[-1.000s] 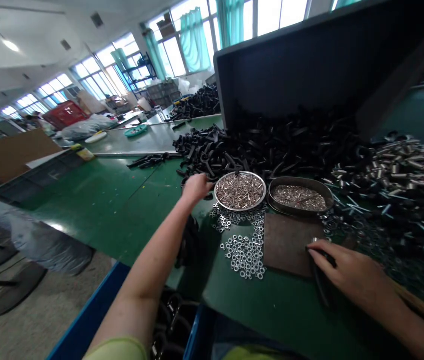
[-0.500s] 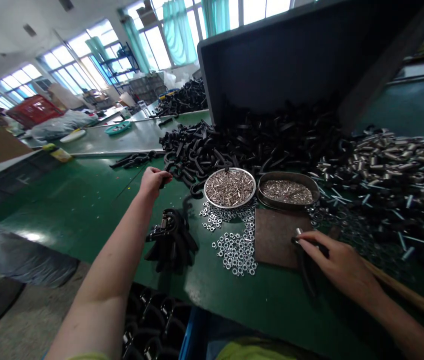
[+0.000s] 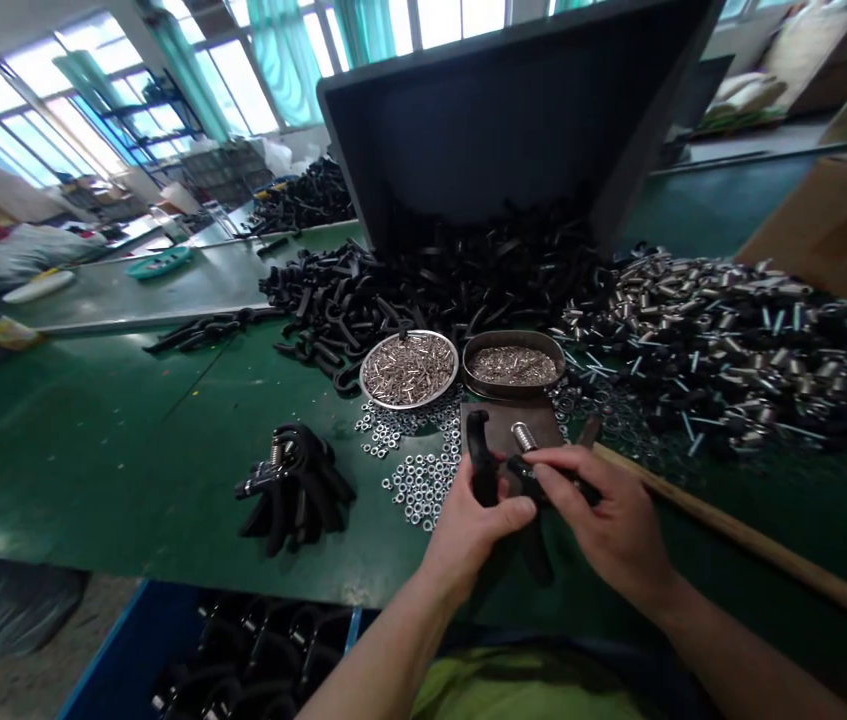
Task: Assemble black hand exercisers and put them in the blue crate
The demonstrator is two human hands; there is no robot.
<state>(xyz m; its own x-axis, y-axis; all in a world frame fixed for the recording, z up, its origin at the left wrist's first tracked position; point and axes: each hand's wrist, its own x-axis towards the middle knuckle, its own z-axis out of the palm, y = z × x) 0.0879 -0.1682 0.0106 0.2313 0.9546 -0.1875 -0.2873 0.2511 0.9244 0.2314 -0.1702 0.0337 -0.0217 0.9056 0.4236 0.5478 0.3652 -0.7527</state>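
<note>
My left hand [image 3: 468,530] is closed around a black curved plastic handle piece [image 3: 478,450], held upright over the near side of a brown metal plate [image 3: 502,418]. Close beside it, my right hand [image 3: 610,515] pinches another black handle piece [image 3: 537,550], whose lower end points down toward the bench. A shiny coil spring [image 3: 523,438] stands out from this second piece, above the plate. The two pieces come together between my hands, but fingers hide whether they touch. Small metal nuts [image 3: 419,488] lie scattered left of my left hand.
A round dish [image 3: 408,406] and an oval tin [image 3: 517,393] hold small metal pins. Black pieces [image 3: 340,300] spill from a tipped grey bin [image 3: 498,110]. Finished-looking clamps [image 3: 303,490] stand at left. A wooden-handled tool [image 3: 738,545] lies right; a blue crate [image 3: 123,640] sits below the bench edge.
My left hand has come from the pile of black pieces to beside my right hand, bringing a black handle piece. The view has turned to the right.
</note>
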